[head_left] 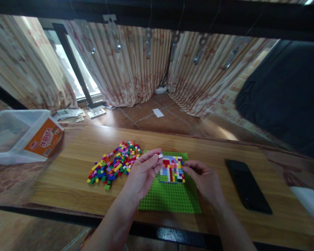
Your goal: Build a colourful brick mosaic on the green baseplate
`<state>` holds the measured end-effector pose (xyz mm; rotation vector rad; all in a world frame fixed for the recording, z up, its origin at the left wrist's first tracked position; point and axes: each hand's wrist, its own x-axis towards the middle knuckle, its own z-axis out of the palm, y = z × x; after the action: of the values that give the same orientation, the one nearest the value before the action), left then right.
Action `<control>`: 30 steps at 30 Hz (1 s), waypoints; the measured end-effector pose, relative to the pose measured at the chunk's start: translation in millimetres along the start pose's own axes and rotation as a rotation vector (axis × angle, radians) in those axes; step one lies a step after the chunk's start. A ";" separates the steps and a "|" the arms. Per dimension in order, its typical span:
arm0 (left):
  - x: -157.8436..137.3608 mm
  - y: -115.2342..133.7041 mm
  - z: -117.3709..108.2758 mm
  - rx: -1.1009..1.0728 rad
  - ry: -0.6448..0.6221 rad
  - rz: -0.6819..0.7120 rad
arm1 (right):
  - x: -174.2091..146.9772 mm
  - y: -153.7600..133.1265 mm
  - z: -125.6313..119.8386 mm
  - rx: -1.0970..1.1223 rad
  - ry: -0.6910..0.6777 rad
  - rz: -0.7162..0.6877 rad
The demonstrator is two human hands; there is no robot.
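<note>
A green studded baseplate (170,198) lies on the wooden table, bearing a block of many coloured toy bricks (170,176). My left hand (142,174) is held over the plate's left side, pinching a small white toy brick (160,156) with a bit of red beside it. At the block's right edge is my right hand (205,179), its thumb and fingertips drawn together. Whether anything sits between those fingertips is too small to tell. Left of my left hand spreads a loose pile of small bricks (117,166) in many colours.
A black phone (248,186) lies on the table at the right. To the left stands a clear plastic bin (15,157) with an orange label. A dark bar (157,14) with hanging metal hooks crosses the top. Curtains (136,69) hang behind the table.
</note>
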<state>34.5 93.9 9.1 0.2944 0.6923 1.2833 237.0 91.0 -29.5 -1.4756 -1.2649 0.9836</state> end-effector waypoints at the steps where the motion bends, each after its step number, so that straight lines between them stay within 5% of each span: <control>1: -0.2 0.2 -0.1 0.001 -0.001 0.002 | 0.5 -0.7 -0.4 0.006 0.005 0.002; 7: 0.8 0.3 -0.6 -0.009 -0.011 -0.004 | 4.0 1.2 5.2 0.028 0.111 0.045; 30: -1.3 -7.9 0.3 0.086 -0.049 -0.007 | 2.4 5.5 26.7 -0.093 0.117 -0.027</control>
<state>40.7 90.5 5.2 0.3924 0.7067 1.2379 213.2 97.1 -41.5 -1.5599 -1.2567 0.8183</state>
